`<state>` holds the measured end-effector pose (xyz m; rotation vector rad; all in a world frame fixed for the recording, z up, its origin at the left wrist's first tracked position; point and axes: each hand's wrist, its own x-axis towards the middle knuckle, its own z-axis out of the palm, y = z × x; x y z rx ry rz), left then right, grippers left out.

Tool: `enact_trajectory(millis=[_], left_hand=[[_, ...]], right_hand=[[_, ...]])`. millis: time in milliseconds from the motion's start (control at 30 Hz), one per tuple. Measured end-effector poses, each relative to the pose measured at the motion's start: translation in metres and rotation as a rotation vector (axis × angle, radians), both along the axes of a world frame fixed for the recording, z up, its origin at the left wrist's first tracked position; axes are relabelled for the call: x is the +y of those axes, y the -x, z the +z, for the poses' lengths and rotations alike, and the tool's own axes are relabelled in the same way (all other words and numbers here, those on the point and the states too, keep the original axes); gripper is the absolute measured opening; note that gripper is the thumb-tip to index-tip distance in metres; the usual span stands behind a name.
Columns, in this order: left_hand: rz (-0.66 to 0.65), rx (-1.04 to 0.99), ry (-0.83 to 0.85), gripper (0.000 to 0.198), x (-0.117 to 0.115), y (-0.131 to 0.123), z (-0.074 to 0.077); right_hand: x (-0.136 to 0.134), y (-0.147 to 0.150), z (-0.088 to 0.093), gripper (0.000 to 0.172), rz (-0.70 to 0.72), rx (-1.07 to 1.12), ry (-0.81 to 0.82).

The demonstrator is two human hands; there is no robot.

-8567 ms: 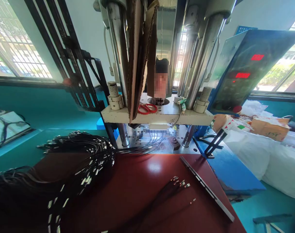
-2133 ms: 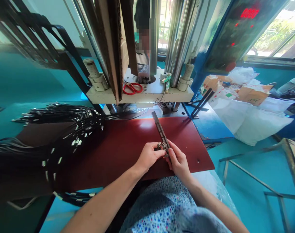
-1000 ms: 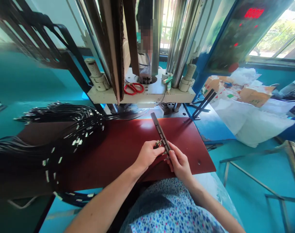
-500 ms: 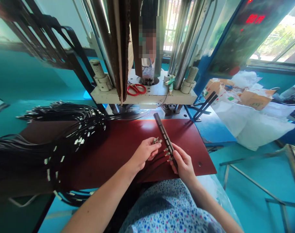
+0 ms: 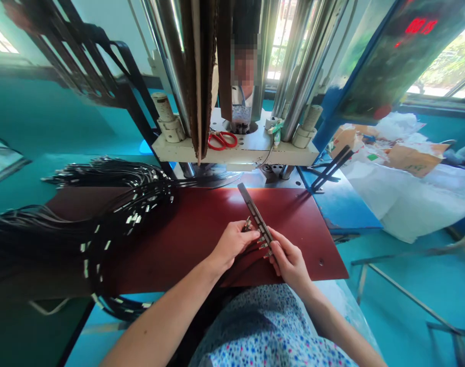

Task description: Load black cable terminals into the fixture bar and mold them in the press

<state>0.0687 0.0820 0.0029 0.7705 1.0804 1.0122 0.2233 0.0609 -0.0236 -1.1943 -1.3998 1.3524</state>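
My right hand is closed around the lower end of a dark slotted metal bar, which slants up and to the left. Several small metal cable connectors sit along the bar's left side near my right fingers, with black cables running from them toward my lap. My left hand pinches more small metal cable ends, and its fingertips are right beside the bar's slots. Whether those fingers touch the bar, I cannot tell.
A reddish-brown board lies under my hands. Bundled black cables with white tags cover its left part. Behind stands a press with a pale plate, and red-handled scissors lie on it. White plastic bags are at the right.
My left hand has moved right, bringing its cable ends up close to the slotted bar. My right hand keeps its hold on the bar. The whole view has shifted slightly.
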Motion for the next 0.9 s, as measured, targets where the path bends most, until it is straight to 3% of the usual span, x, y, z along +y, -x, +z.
enact_trajectory(millis=[167, 367, 633, 900], left_hand=[[-0.065, 0.119, -0.049, 0.024, 0.000, 0.014, 0.000], [-0.005, -0.035, -0.017, 0.023, 0.000, 0.030, 0.000], [0.068, -0.083, -0.014, 0.026, 0.000, 0.024, -0.001], [0.005, 0.048, 0.020, 0.025, 0.008, 0.016, 0.004]], right_hand=[[0.001, -0.003, 0.000, 0.050, -0.068, 0.114, 0.092], [0.003, -0.006, -0.001, 0.051, -0.052, 0.150, 0.110], [0.003, -0.006, 0.003, 0.050, -0.002, 0.142, 0.108], [0.004, -0.007, 0.005, 0.051, 0.026, 0.132, 0.127]])
